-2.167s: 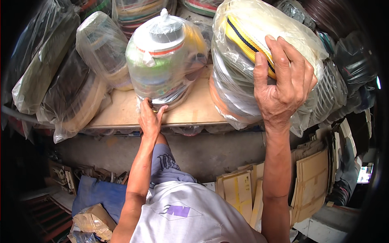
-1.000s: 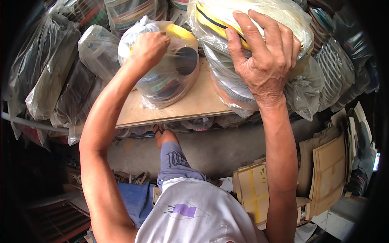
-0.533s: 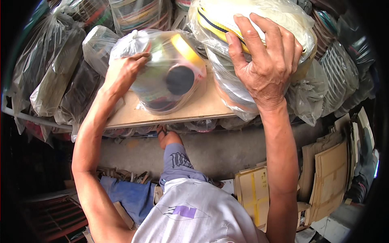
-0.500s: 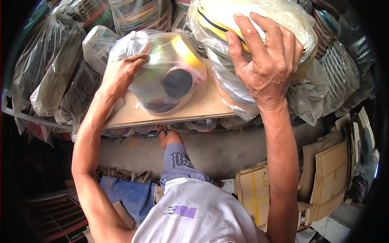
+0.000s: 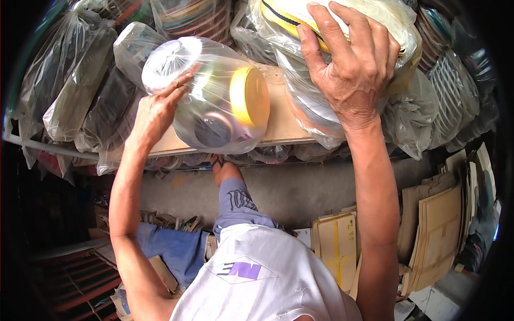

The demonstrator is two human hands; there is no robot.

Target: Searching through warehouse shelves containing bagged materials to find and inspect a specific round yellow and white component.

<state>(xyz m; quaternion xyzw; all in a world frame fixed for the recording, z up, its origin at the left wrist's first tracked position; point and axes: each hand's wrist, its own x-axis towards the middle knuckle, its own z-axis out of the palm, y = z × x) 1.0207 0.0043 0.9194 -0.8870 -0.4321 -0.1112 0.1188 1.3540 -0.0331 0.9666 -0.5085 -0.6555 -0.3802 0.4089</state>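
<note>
My left hand [image 5: 156,113] lies against the left side of a clear plastic bag [image 5: 214,80], its fingers stretched over the film and its thumb hidden. Inside are rolled coils, among them a yellow roll [image 5: 251,96] on the right and a dark one [image 5: 213,130] low down. The bag rests on a light wooden board [image 5: 279,109]. My right hand [image 5: 356,67] is spread over a larger bagged bundle, fingers apart, touching or just above it. A yellow strap with a dark stripe [image 5: 289,22] shows in that bundle.
Bagged goods [image 5: 64,101] are packed along the left, and bagged coils [image 5: 187,18] sit at the back. More bags [image 5: 450,91] fill the right. Behind me, flattened cardboard [image 5: 436,235] leans at the right, and a blue cloth [image 5: 174,251] lies at the left.
The bag under my left hand has turned, so the yellow roll now faces forward on its right side and the dark coil sits lower. My right hand has barely moved.
</note>
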